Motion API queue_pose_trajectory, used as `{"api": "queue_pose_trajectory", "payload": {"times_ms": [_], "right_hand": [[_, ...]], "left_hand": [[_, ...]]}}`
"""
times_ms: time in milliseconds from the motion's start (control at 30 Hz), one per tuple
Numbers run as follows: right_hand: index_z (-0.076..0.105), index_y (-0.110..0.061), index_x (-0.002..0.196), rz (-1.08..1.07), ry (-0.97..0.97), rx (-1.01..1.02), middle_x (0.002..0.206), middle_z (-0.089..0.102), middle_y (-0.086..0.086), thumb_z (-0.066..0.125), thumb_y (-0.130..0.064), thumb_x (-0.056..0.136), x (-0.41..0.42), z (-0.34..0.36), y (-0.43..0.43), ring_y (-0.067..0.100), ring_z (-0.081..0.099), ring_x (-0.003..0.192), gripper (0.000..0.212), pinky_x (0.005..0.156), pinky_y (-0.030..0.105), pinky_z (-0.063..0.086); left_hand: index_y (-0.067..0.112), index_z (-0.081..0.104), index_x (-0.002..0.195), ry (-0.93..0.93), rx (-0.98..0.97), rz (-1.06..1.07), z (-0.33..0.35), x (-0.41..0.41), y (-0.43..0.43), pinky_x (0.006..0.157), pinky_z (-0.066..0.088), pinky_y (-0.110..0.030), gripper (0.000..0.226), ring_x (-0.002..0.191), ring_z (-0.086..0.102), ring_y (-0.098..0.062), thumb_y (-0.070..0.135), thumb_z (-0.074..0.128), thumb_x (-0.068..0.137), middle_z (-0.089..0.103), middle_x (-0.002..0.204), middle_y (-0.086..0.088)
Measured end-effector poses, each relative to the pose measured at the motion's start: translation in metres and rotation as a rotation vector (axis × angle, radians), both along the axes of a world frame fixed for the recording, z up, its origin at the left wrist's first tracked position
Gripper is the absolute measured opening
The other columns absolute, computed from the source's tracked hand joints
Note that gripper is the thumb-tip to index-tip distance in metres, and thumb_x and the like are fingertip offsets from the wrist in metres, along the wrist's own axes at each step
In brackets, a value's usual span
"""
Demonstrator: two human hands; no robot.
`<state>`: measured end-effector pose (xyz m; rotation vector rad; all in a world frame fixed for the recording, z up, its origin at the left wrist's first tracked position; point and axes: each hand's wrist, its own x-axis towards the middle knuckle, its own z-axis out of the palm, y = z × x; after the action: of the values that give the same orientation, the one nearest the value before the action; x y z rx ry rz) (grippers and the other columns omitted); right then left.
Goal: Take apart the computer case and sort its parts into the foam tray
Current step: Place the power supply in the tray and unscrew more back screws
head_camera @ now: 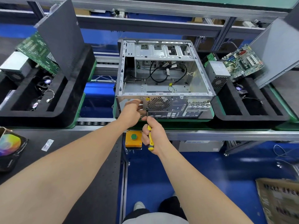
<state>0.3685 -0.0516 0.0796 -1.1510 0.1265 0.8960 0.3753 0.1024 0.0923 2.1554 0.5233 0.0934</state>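
- The right hand's (pixel 153 135) fingers (pixel 145 137) are wrapped tight round the yellow-and-black handle of a screwdriver (pixel 151 146). Its shaft points up toward 12 o'clock and the tip meets the rear panel (pixel 178 109) of the case (pixel 161 88).
- The left hand (pixel 133 111) is against that same panel, just at 11 o'clock from the tip. Its fingers (pixel 136 102) are curled at the metal beside the fan grille (pixel 158 103). From here I cannot tell whether they pinch anything.
- The case lies open side up in the middle of the line, rear panel toward the person. Inside it is nearly bare, with loose black cables (pixel 159 71) and a drive cage (pixel 163 50) at its 12 o'clock end.
- At 3 o'clock from the case, touching it, is a black foam tray (pixel 252 115). A grey power supply (pixel 218 75), a motherboard (pixel 242 62) and a grey side panel (pixel 275 46) stand tilted in its slots.
- At 9 o'clock, well apart from the case, is a second foam tray (pixel 48 110) with a green board (pixel 38 50) and a dark panel (pixel 61 38) leaning in it.
- At 6 o'clock from the case, below the hands, a green button (pixel 134 136) sits on a yellow box.
- At 8 o'clock a black table (pixel 77 143) carries a box with a colour wheel (pixel 9 144) on it.
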Motion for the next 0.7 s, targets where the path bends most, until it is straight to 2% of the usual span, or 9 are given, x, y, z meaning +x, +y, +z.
{"api": "queue_pose_trajectory", "payload": {"times_ms": [100, 167, 233, 300, 367, 467, 533, 600, 700], "right_hand": [[0.062, -0.021, 0.108, 0.043, -0.585, -0.523, 0.069, 0.059, 0.004, 0.038, -0.035, 0.113, -0.007, 0.001, 0.004, 0.025, 0.057, 0.051, 0.029, 0.05, 0.039, 0.05], [0.056, -0.026, 0.113, 0.127, -0.944, -0.953, 0.078, 0.063, -0.001, 0.037, -0.039, 0.113, -0.009, -0.003, 0.005, 0.024, 0.06, 0.067, 0.023, 0.062, 0.04, 0.048], [0.052, -0.028, 0.122, 0.154, -1.148, -1.213, 0.081, 0.068, -0.001, 0.035, -0.04, 0.114, -0.01, -0.008, 0.005, 0.023, 0.057, 0.069, 0.022, 0.066, 0.036, 0.038], [0.053, -0.029, 0.124, 0.14, -1.184, -1.244, 0.083, 0.07, 0.0, 0.035, -0.042, 0.114, -0.008, -0.011, 0.005, 0.022, 0.057, 0.069, 0.025, 0.066, 0.035, 0.037], [0.056, -0.029, 0.12, 0.097, -1.164, -1.182, 0.082, 0.067, -0.002, 0.036, -0.044, 0.113, -0.007, -0.011, 0.004, 0.022, 0.059, 0.071, 0.026, 0.065, 0.035, 0.041], [0.062, -0.03, 0.106, 0.062, -0.988, -0.923, 0.081, 0.067, -0.003, 0.039, -0.046, 0.111, -0.002, -0.01, 0.001, 0.023, 0.066, 0.076, 0.029, 0.063, 0.039, 0.053], [0.068, -0.027, 0.099, 0.051, -0.696, -0.709, 0.07, 0.067, 0.001, 0.041, -0.043, 0.109, 0.002, -0.007, 0.0, 0.023, 0.066, 0.056, 0.033, 0.053, 0.037, 0.056], [0.074, -0.017, 0.099, 0.043, -0.324, -0.488, 0.059, 0.062, 0.005, 0.042, -0.035, 0.108, 0.008, -0.002, -0.002, 0.024, 0.055, 0.039, 0.038, 0.043, 0.031, 0.049], [0.068, -0.008, 0.101, 0.063, 0.047, -0.106, 0.064, 0.058, 0.005, 0.043, -0.029, 0.11, 0.013, 0.0, -0.009, 0.02, 0.048, 0.042, 0.034, 0.043, 0.029, 0.044]], "left_hand": [[0.015, 0.055, 0.133, 0.011, -0.025, 0.001, 0.001, 0.0, -0.002, 0.097, 0.055, -0.028, 0.046, 0.106, 0.065, -0.008, -0.011, 0.055, 0.095, 0.066, 0.127, 0.0], [0.012, 0.054, 0.135, 0.005, -0.033, -0.006, 0.003, 0.0, -0.004, 0.102, 0.053, -0.035, 0.044, 0.117, 0.064, -0.015, -0.008, 0.057, 0.096, 0.064, 0.132, -0.003], [0.012, 0.054, 0.136, 0.006, -0.039, 0.001, 0.004, 0.0, -0.005, 0.104, 0.052, -0.035, 0.045, 0.12, 0.063, -0.016, -0.007, 0.058, 0.096, 0.064, 0.134, -0.004], [0.014, 0.053, 0.138, 0.019, -0.051, 0.022, 0.004, 0.001, -0.005, 0.094, 0.053, -0.022, 0.048, 0.111, 0.063, -0.01, -0.009, 0.057, 0.095, 0.063, 0.134, -0.002], [0.014, 0.052, 0.138, 0.02, -0.074, 0.019, 0.005, 0.001, -0.005, 0.087, 0.052, -0.016, 0.052, 0.102, 0.063, -0.005, -0.014, 0.053, 0.095, 0.062, 0.136, -0.002], [0.011, 0.051, 0.141, 0.019, -0.136, 0.017, 0.007, 0.0, -0.006, 0.1, 0.054, -0.031, 0.056, 0.105, 0.065, -0.01, -0.019, 0.048, 0.094, 0.06, 0.139, -0.005], [0.011, 0.051, 0.141, 0.026, -0.126, 0.028, 0.006, 0.001, -0.006, 0.1, 0.054, -0.029, 0.056, 0.104, 0.065, -0.009, -0.018, 0.05, 0.094, 0.061, 0.138, -0.004], [0.012, 0.053, 0.138, 0.012, -0.086, 0.022, 0.006, 0.0, -0.006, 0.093, 0.053, -0.021, 0.05, 0.102, 0.065, -0.007, -0.015, 0.052, 0.095, 0.062, 0.135, -0.003], [0.013, 0.056, 0.133, -0.011, -0.044, -0.003, 0.007, -0.002, -0.006, 0.099, 0.052, -0.027, 0.045, 0.113, 0.064, -0.013, -0.011, 0.055, 0.096, 0.064, 0.133, -0.004]]}}
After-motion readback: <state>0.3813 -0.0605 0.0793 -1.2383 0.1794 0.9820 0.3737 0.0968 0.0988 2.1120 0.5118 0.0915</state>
